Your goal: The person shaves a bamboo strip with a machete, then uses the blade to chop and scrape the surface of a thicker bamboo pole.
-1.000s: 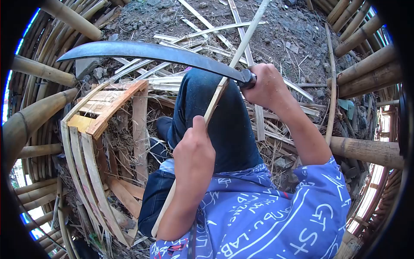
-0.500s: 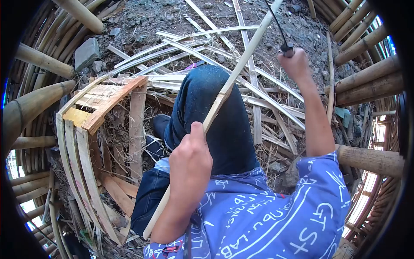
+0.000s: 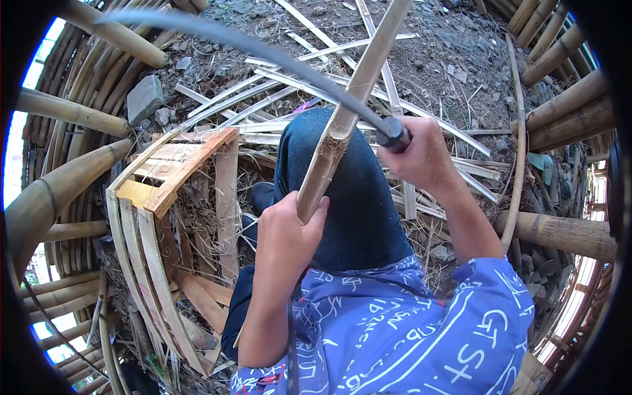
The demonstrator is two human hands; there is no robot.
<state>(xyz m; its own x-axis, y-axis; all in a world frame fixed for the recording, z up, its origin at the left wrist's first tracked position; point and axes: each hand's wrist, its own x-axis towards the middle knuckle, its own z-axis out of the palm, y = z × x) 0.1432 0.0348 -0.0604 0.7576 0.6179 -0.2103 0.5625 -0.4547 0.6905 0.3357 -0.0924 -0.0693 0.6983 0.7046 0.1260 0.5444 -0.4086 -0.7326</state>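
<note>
My left hand (image 3: 280,240) is wrapped round the lower part of a split bamboo strip (image 3: 375,66), its thumb lying along the edge. The strip slants up and away past my raised knee (image 3: 309,141), with its hollow inner face and a rough node showing. My right hand (image 3: 424,155) grips the dark handle of a machete (image 3: 263,54). Its long, slightly curved blade reaches to the upper left and crosses over the bamboo strip in this view; the far end is blurred.
To the left stands a slatted wooden frame (image 3: 191,174) with thin bent slats. Several split bamboo strips (image 3: 454,125) lie crossed on the littered ground ahead. A grey block (image 3: 145,100) rests at the upper left. Thick bamboo poles (image 3: 559,234) stick in from both sides.
My right hand has come down and left, swinging the machete blade across the bamboo strip. The strip has turned, now showing its hollow side, and my left hand has moved slightly lower.
</note>
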